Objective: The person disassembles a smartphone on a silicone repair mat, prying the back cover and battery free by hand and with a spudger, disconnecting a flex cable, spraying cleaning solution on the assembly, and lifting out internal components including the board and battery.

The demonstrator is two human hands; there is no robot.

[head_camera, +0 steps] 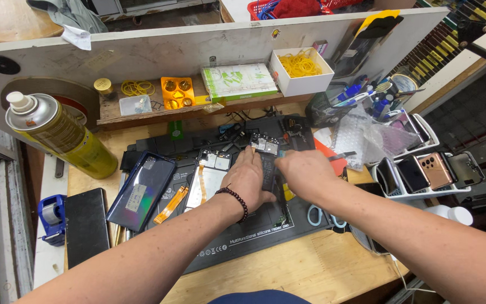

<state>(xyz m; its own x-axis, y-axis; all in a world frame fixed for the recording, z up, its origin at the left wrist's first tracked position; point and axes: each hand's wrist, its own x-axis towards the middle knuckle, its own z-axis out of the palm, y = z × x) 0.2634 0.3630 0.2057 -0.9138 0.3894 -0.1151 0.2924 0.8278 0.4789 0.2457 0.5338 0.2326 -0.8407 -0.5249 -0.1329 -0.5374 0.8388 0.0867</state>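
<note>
My left hand and my right hand meet over an opened phone lying on a dark silicone repair mat. Both hands press on the phone's body; its circuit board shows just above my fingers. A beaded bracelet sits on my left wrist. What the fingertips grip is hidden. Left of my hands lie a second opened phone frame with an orange flex cable and a shiny dark-blue back cover.
A yellow spray can stands at the left, with a black slab and blue tape dispenser below it. A white rack of phones is at the right. Boxes of rubber bands and small parts sit on the back shelf.
</note>
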